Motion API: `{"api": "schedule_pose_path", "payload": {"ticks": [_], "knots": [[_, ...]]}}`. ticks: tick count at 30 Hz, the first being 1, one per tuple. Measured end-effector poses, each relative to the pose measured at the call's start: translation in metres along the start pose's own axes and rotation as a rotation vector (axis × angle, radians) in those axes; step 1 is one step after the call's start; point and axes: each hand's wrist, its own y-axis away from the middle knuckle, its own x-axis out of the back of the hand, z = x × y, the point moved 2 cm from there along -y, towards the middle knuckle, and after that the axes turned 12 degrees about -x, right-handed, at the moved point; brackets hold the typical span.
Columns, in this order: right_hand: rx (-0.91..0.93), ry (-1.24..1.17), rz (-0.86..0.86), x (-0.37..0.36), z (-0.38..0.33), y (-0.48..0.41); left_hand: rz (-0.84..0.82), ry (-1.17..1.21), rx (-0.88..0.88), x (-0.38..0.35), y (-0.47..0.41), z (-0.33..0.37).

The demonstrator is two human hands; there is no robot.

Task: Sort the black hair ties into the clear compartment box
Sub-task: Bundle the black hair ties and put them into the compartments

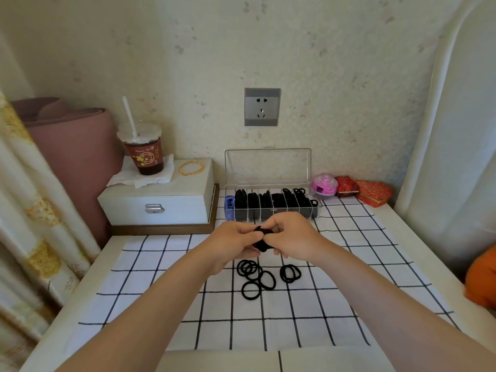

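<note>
Just in front of the clear compartment box (271, 204), I am pinching a bunch of black hair ties (264, 239) between my left hand (236, 244) and right hand (294, 237). My curled fingers (276, 226) are hiding most of it, so I cannot count them. Loose ties (257, 276) are lying on the desk (112, 253) beneath.

No legible text; gold print on cup sleeve (145, 154) too small.
</note>
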Motion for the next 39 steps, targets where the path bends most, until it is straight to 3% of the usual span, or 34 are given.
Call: {"api": "schedule_pose_path", "payload": {"ticks": [4, 10, 15, 19, 23, 26, 30, 35, 39], "knots": [[-0.055, -0.159, -0.182, 0.01, 0.003, 0.001, 0.01, -0.002, -0.01, 0.001, 0.0, 0.003], [-0.124, -0.226, -0.04, 0.011, 0.006, 0.0, -0.05, 0.04, -0.01, 0.0, 0.002, 0.007], [-0.229, -0.418, -0.356, 0.01, 0.006, 0.006, -0.035, 0.016, -0.022, 0.002, 0.005, 0.011], [-0.263, -0.507, -0.323, 0.007, 0.009, 0.004, 0.076, -0.097, -0.036, 0.004, 0.009, 0.014], [-0.29, -0.602, -0.336, 0.011, 0.013, 0.005, -0.002, -0.047, -0.042, 0.0, 0.012, 0.018], [-0.301, -0.543, -0.314, 0.017, 0.018, 0.008, -0.045, -0.105, -0.075, -0.006, 0.011, 0.019], [-0.257, -0.474, -0.177, 0.036, 0.018, 0.001, 0.007, -0.26, -0.186, -0.019, -0.003, 0.029], [-0.171, -0.489, 0.179, 0.077, 0.02, -0.022, 0.081, -0.405, -0.341, -0.036, -0.049, 0.047], [-0.112, -0.414, 0.474, 0.108, 0.03, -0.051, 0.045, -0.63, -0.386, -0.043, -0.089, 0.051]]}}
